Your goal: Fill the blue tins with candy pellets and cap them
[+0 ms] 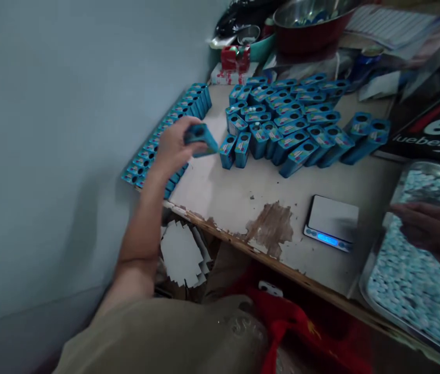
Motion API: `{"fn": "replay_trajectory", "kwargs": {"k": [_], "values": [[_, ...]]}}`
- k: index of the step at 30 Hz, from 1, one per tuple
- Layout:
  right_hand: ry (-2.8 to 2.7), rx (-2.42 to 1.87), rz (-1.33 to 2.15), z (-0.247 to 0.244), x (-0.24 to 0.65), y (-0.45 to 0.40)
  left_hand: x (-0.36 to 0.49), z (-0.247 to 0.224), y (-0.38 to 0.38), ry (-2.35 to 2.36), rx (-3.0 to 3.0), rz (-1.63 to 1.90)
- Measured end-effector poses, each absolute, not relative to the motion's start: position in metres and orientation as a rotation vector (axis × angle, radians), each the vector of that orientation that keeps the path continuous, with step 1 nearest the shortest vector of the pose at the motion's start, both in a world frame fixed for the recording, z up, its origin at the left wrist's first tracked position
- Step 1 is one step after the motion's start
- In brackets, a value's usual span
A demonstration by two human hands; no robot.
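Observation:
My left hand (176,144) is closed round a small blue box (201,136) with a dark round hole in its top, held above the table beside the wall. Rows of matching blue boxes (147,148) stand beneath and behind that hand. To its right is a looser group of blue boxes (292,117), a few with pale pieces at their holes. My right hand (434,226) is over a metal tray (368,259) of pale blue pieces, its fingers pressed together and blurred; what they hold, if anything, cannot be made out.
A small scale (332,221) with a lit display lies left of the tray. At the back are a red-sided metal bowl (309,39), a red package (235,58) and papers (393,23). A black printed box (434,130) stands behind the tray. The table's wooden edge (274,259) is chipped.

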State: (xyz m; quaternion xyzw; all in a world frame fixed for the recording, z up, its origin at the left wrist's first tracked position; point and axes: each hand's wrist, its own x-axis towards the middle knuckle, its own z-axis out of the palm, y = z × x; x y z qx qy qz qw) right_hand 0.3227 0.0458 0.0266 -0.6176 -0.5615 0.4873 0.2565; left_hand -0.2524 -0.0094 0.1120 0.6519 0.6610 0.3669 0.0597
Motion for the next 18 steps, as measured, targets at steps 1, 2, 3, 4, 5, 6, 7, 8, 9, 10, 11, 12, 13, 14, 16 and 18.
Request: {"fn": "replay_trajectory", "kwargs": {"k": [1, 2, 3, 4, 5, 6, 7, 8, 9, 10, 11, 12, 13, 14, 16, 18], "values": [[-1.523, -1.627, 1.324, 0.032, 0.307, 0.045, -0.283, 0.115, 0.000, 2.051, 1.933, 1.108], [-1.561, -1.577, 1.311, 0.040, 0.287, 0.046, -0.308, 0.115, 0.013, 2.111, 1.887, 1.042], [-1.653, -1.513, 1.272, 0.048, 0.263, 0.047, -0.327, 0.112, 0.026, 2.131, 1.862, 0.962], [-1.755, -1.420, 1.235, 0.057, 0.236, 0.051, -0.342, 0.108, 0.038, 2.114, 1.863, 0.919], [-1.843, -1.332, 1.145, 0.066, 0.207, 0.055, -0.353, 0.102, 0.048, 2.076, 1.871, 0.861], [-1.986, -1.240, 1.091, 0.073, 0.177, 0.061, -0.361, 0.094, 0.054, 2.020, 1.885, 0.809], [-2.150, -1.181, 0.993, 0.079, 0.146, 0.068, -0.368, 0.087, 0.058, 1.962, 1.898, 0.764], [-2.307, -1.173, 0.845, 0.083, 0.116, 0.075, -0.374, 0.078, 0.059, 1.916, 1.902, 0.721], [-2.425, -1.199, 0.703, 0.086, 0.089, 0.083, -0.379, 0.069, 0.058, 1.890, 1.904, 0.691], [-2.495, -1.221, 0.615, 0.087, 0.064, 0.091, -0.383, 0.061, 0.055, 1.883, 1.911, 0.671], [-2.515, -1.238, 0.564, 0.088, 0.042, 0.098, -0.385, 0.052, 0.051, 1.898, 1.927, 0.661], [-2.517, -1.251, 0.543, 0.087, 0.024, 0.105, -0.386, 0.043, 0.047, 1.932, 1.952, 0.660], [-2.507, -1.252, 0.547, 0.086, 0.009, 0.111, -0.385, 0.035, 0.043, 1.976, 1.984, 0.659], [-2.496, -1.246, 0.560, 0.084, -0.001, 0.117, -0.382, 0.028, 0.039, 2.026, 2.014, 0.655], [-2.500, -1.215, 0.590, 0.081, -0.014, 0.127, -0.375, 0.016, 0.034, 2.120, 2.046, 0.656], [-2.515, -1.179, 0.620, 0.079, -0.019, 0.134, -0.367, 0.010, 0.031, 2.194, 2.041, 0.681]]}}
